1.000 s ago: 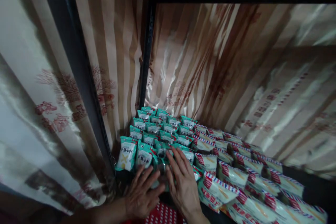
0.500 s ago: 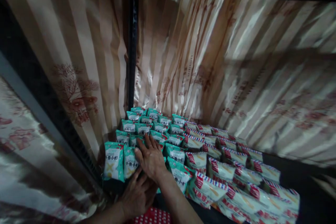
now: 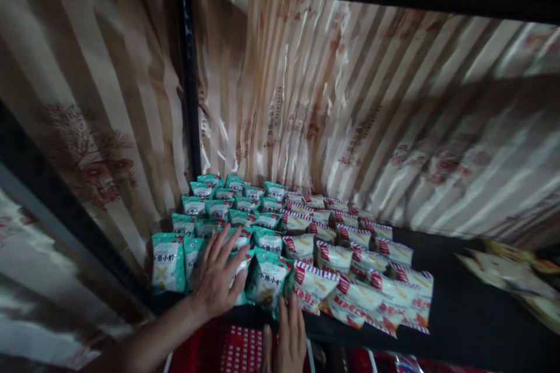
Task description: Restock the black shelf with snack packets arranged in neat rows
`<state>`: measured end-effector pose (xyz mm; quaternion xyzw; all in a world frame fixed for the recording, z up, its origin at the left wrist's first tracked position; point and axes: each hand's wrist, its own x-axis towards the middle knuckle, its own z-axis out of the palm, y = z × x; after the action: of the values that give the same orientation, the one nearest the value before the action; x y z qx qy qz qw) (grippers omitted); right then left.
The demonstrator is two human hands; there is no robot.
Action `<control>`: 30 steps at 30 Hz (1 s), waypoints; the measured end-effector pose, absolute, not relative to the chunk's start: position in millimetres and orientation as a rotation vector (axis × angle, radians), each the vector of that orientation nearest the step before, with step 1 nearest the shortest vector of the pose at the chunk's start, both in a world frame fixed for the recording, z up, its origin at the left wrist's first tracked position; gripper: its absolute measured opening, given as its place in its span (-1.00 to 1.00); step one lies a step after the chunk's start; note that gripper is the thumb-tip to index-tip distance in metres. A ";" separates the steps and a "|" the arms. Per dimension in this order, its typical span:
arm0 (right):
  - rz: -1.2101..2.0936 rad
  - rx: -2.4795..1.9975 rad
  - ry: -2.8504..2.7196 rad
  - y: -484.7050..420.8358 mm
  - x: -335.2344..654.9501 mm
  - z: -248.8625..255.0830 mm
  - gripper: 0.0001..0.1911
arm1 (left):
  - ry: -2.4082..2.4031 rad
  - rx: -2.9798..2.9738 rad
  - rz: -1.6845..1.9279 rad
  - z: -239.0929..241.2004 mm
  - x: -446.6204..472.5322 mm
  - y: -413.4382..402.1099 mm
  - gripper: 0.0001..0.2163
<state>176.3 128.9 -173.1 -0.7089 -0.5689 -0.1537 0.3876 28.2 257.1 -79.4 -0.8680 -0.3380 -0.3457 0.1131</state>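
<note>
Rows of teal snack packets stand on a dark shelf, at its left end. My left hand lies flat on the front teal packets with fingers spread, holding nothing. My right hand is lower, at the shelf's front edge. Its fingers stretch straight up and its fingertips touch the bottom of a front teal packet, beside the red-and-white striped packets. Those striped packets fill the rows to the right of the teal ones.
A shiny striped curtain hangs behind and left of the shelf. A black upright post stands at the back left corner. A red-and-white basket sits below the shelf front. Blurred yellowish packets lie at the right.
My right hand has drawn back from the top of the teal packets to the shelf's front edge. My left hand has moved up from below onto the front teal packets. The view has shifted right.
</note>
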 end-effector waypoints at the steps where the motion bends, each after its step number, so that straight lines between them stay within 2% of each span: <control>1: -0.391 -1.806 -1.431 128.3 176.8 -177.1 -0.30 | -1.100 -2.556 -0.993 -66.8 40.9 269.9 -0.62; 4: -0.376 -1.800 -1.420 134.4 176.8 -178.3 -0.30 | -1.291 -2.657 -0.851 -40.8 82.2 314.5 -0.62; 6: -0.383 -1.785 -1.446 139.7 177.1 -176.8 -0.33 | -1.324 -2.823 -0.581 -35.1 103.9 342.0 -0.61; 9: -0.447 -1.766 -1.475 144.8 176.6 -179.7 -0.38 | -1.279 -2.984 -0.225 -39.5 118.6 370.7 -0.57; 13: -0.476 -1.760 -1.483 151.3 170.4 -189.1 -0.37 | -1.279 -3.016 -0.035 -51.2 113.5 385.6 -0.52; 18: -0.406 -1.781 -1.463 161.7 162.1 -191.9 -0.30 | -1.305 -2.998 0.059 -51.8 106.9 386.6 -0.49; 23: -0.365 -1.752 -1.465 161.8 164.9 -195.7 -0.39 | -1.281 -3.015 0.044 -42.4 117.5 389.4 -0.51; 30: -0.350 -1.731 -1.382 161.4 165.3 -195.6 -0.40 | -1.103 -3.081 0.021 -44.3 139.8 386.7 -0.70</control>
<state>165.3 161.4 -195.6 -0.6952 -0.5549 -0.1407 0.4347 139.8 386.7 -44.3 -0.9394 -0.3364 0.0064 -0.0654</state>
